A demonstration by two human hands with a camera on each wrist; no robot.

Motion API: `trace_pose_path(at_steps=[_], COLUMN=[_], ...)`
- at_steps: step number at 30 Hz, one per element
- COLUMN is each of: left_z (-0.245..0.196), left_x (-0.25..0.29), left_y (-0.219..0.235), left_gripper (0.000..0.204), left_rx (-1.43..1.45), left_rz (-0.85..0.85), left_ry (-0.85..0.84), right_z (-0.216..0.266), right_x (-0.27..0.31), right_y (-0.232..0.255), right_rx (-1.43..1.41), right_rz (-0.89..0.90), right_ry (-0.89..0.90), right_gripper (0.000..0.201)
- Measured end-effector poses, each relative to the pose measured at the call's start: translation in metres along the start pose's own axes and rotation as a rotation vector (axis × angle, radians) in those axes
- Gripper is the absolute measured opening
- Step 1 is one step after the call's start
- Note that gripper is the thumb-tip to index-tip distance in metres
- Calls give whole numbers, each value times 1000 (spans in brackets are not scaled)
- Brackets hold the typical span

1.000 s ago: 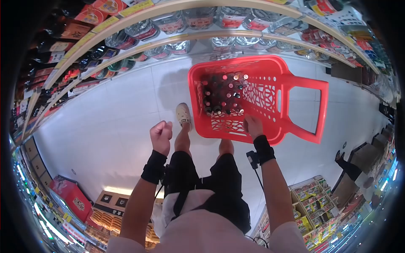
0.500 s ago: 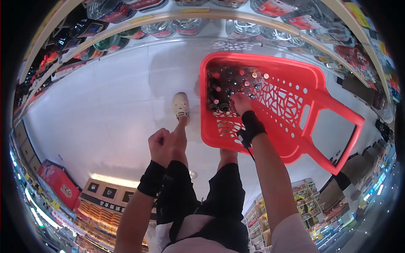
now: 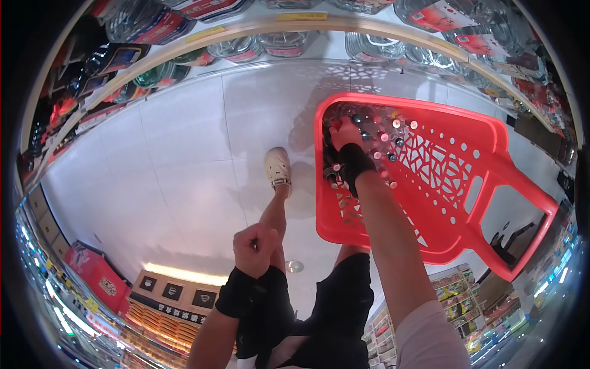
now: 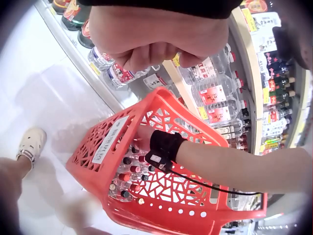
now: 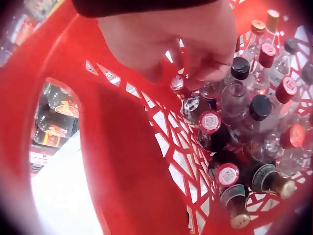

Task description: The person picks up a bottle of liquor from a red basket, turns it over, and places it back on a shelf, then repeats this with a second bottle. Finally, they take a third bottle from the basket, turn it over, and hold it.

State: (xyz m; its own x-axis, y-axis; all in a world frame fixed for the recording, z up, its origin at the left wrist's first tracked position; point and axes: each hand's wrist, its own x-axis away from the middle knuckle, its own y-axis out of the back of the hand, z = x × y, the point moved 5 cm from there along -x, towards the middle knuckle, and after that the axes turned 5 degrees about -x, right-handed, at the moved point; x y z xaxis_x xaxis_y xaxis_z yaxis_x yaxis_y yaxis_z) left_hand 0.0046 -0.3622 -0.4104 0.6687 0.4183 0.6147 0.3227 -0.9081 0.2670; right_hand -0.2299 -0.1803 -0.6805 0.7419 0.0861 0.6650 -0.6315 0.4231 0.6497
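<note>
Your right hand (image 3: 346, 132) has gone deeper into the red basket (image 3: 458, 184) since half a second ago, when it hovered over the near bottles; a second ago it rested on the basket's near rim. Now it sits at the far left corner, among the bottle tops. Your left hand (image 3: 255, 241) has dropped lower and closer to your body over the same time.

Your right arm stretches forward and down, wrist band just above the bottles (image 3: 381, 138), palm turned down. From the right wrist view, your fingers (image 5: 210, 61) curl down around the neck of a small clear bottle (image 5: 183, 85) that stands against the basket's latticed wall; the fingertips pinch near its cap, though how firmly is not clear. Beside it stand more bottles with red, black and gold caps, packed upright and touching one another.

Your left hand is balled into a loose fist with nothing in it, held in front of your left thigh, well apart from the basket.

That basket stands on a white tiled floor (image 3: 184, 154), its long handle (image 3: 522, 215) pointing away to your right. Your shoe (image 3: 278, 167) is planted just left of it. Shelves (image 3: 258, 27) curve across the top of the head view, stocked with large clear water jugs (image 4: 212, 95) and dark bottles further left. More shelving with packaged goods shows behind you.
</note>
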Motion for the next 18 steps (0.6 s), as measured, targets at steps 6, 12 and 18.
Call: trace_pose_path(at_steps=[6, 12, 18], left_z=[-6, -12, -48], left_x=[-4, -8, -5], left_y=[-3, -8, -15], left_gripper=[35, 30, 23], left_rx=[-159, -228, -208], left_rz=[42, 12, -16], left_ry=[-150, -321, -545], right_z=[1, -11, -7], right_x=[-23, -27, 22], right_y=[-23, -29, 27], right_rx=[105, 84, -144], right_rz=[-10, -107, -115], right_ry=[-151, -41, 135], right_gripper=[33, 28, 25])
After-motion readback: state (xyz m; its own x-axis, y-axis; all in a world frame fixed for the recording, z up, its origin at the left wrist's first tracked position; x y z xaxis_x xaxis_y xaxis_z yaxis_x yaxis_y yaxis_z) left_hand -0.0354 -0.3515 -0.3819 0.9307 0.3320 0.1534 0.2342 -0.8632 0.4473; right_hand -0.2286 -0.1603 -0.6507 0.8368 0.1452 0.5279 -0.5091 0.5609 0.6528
